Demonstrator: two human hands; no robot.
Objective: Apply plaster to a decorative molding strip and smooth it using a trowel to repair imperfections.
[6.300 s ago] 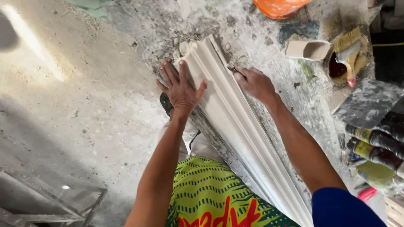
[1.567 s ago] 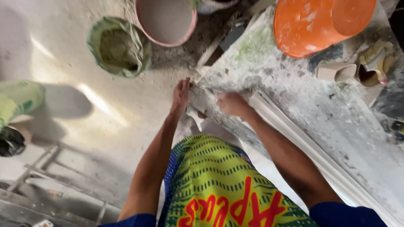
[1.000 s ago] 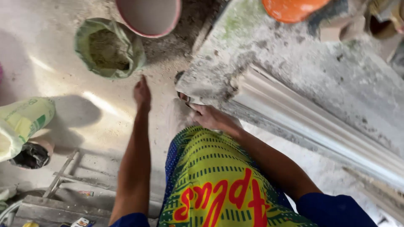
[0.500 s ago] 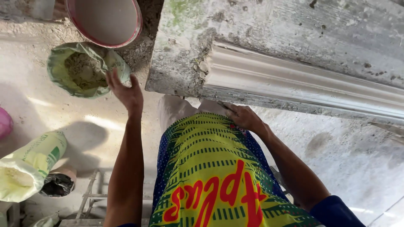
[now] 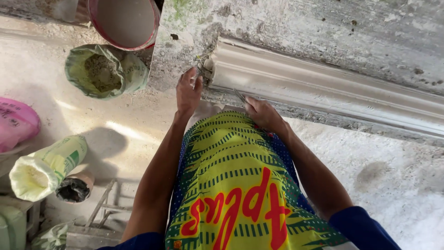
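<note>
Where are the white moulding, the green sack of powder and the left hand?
white moulding (image 5: pixel 323 88), head view, middle of its ridged face
green sack of powder (image 5: pixel 134 74), head view, rolled side wall
left hand (image 5: pixel 187 90), head view, back of hand

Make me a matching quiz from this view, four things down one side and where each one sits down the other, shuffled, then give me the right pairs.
Things:
1. left hand
2. right hand
3. open green sack of grey powder
4. red-rimmed bucket

Places:
A. on the floor just below the bucket in the picture
B. at the top edge of the picture, left of the workbench
C. at the end of the white plaster moulding
D. at the near edge of the moulding, with a thin tool

Pairs: 1-C, 2-D, 3-A, 4-B
</note>
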